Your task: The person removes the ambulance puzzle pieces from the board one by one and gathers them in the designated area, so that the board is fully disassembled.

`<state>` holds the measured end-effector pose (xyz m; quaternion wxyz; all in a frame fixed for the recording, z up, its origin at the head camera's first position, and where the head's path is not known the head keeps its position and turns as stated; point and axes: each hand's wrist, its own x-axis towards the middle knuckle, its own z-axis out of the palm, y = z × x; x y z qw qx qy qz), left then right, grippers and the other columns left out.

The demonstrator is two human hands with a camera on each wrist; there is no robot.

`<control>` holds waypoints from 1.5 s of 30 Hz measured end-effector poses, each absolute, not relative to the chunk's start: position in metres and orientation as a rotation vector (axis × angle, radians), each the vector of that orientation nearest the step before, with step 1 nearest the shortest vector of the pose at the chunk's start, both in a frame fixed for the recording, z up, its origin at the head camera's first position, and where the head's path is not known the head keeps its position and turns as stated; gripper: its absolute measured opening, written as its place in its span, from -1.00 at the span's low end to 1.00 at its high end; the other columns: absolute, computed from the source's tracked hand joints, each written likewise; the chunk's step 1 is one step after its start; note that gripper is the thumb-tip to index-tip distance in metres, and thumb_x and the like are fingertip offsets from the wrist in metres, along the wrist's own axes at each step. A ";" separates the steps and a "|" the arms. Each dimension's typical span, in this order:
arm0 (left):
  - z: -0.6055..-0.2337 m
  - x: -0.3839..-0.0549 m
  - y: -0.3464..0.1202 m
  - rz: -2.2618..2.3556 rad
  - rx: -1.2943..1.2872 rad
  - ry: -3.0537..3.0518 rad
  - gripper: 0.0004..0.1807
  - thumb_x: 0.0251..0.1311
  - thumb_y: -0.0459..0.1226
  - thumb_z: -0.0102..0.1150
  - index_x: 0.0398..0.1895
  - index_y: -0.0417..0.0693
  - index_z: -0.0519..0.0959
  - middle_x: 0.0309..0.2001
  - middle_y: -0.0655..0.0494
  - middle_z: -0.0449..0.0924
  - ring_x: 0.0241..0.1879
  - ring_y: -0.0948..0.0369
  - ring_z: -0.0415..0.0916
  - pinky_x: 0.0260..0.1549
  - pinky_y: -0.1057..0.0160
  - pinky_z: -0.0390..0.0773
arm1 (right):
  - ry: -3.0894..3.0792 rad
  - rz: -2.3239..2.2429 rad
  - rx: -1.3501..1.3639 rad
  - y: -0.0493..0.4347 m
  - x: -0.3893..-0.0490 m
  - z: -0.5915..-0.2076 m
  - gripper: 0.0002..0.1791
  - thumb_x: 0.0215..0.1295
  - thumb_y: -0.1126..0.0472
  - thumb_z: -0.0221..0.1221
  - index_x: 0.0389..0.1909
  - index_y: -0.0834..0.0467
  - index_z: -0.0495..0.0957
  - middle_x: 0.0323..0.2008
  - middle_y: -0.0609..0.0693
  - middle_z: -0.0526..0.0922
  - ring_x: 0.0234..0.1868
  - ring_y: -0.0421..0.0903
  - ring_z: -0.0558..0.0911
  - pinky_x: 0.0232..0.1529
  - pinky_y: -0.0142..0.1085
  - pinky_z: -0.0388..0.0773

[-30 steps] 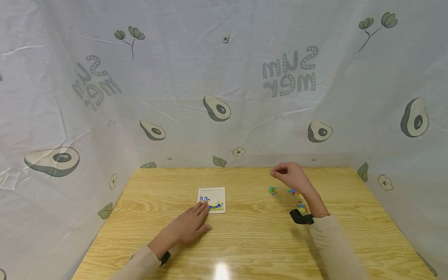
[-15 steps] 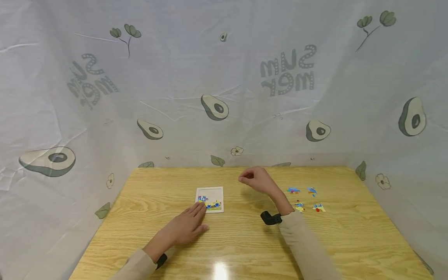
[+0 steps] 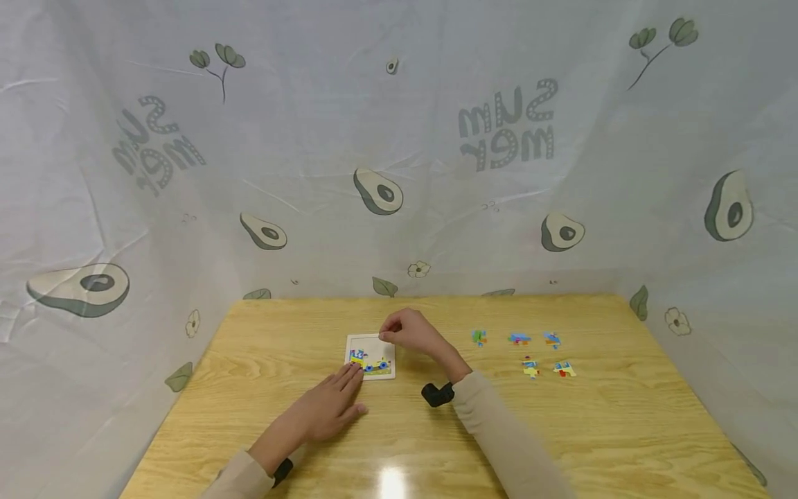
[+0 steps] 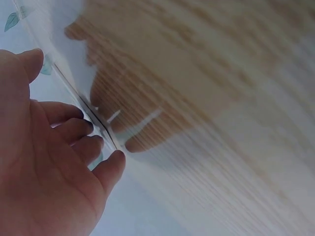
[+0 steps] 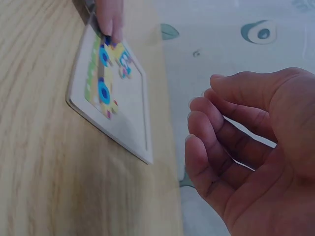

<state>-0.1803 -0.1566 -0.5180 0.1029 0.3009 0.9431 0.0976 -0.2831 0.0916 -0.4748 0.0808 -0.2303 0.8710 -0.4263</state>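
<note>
A square white-framed jigsaw puzzle board [image 3: 391,353] lies on the table with colourful pieces fitted along its bottom and left side. My left hand [image 3: 327,409] lies at the board's lower left with its fingertips on the edge, partly covering the fitted pieces. Just over the board's upper right corner hangs my right hand [image 3: 408,331], thumb close to the loosely bent fingers. The right wrist view shows that right hand [image 5: 246,132] apart from the board, with no piece visible in it. The fitted pieces [image 5: 104,83] show blue wheels and a green strip.
Several loose puzzle pieces lie on the right half of the wooden table [image 3: 436,443]: a green one [image 3: 479,337], blue ones [image 3: 519,339], and yellow ones [image 3: 530,369] nearer me. A patterned white cloth [image 3: 324,138] hangs behind and beside the table.
My right hand has moved left from above the loose pieces to the board's upper right corner, uncovering those pieces. My left hand keeps its place on the board.
</note>
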 end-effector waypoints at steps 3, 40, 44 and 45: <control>-0.521 -0.179 -0.157 0.279 0.883 2.782 -0.21 0.64 0.12 -0.15 0.67 -0.21 0.12 0.70 -0.11 0.06 0.70 -0.07 0.01 0.59 -0.18 0.26 | 2.592 -1.260 -0.676 0.083 -0.282 -0.482 -0.88 0.44 0.21 0.32 -0.24 0.15 0.79 -0.28 -0.01 0.79 -0.34 -0.24 0.56 -0.30 -0.42 0.52; -0.513 -0.174 -0.161 0.307 0.900 2.786 -0.23 0.64 0.09 -0.12 0.65 -0.24 0.17 0.66 -0.19 0.14 0.67 -0.12 0.09 0.56 -0.20 0.30 | 2.750 -0.955 -0.677 0.028 -0.274 -0.504 -0.81 0.28 0.25 0.40 -0.14 0.24 0.75 -0.12 0.08 0.79 -0.08 -0.05 0.71 0.07 -0.14 0.70; -0.516 -0.175 -0.162 0.293 0.892 2.790 -0.23 0.64 0.11 -0.14 0.66 -0.22 0.16 0.66 -0.17 0.14 0.67 -0.09 0.08 0.57 -0.18 0.30 | 2.752 -0.967 -0.678 0.027 -0.274 -0.505 -0.81 0.28 0.26 0.39 -0.13 0.25 0.76 -0.13 0.09 0.79 -0.09 -0.03 0.72 0.04 -0.12 0.71; -0.517 -0.175 -0.162 0.287 0.889 2.790 -0.23 0.64 0.11 -0.15 0.66 -0.21 0.15 0.66 -0.16 0.13 0.68 -0.08 0.07 0.57 -0.17 0.29 | 2.754 -0.966 -0.675 0.026 -0.274 -0.506 -0.81 0.29 0.26 0.38 -0.13 0.25 0.76 -0.13 0.09 0.79 -0.10 -0.04 0.71 0.04 -0.13 0.70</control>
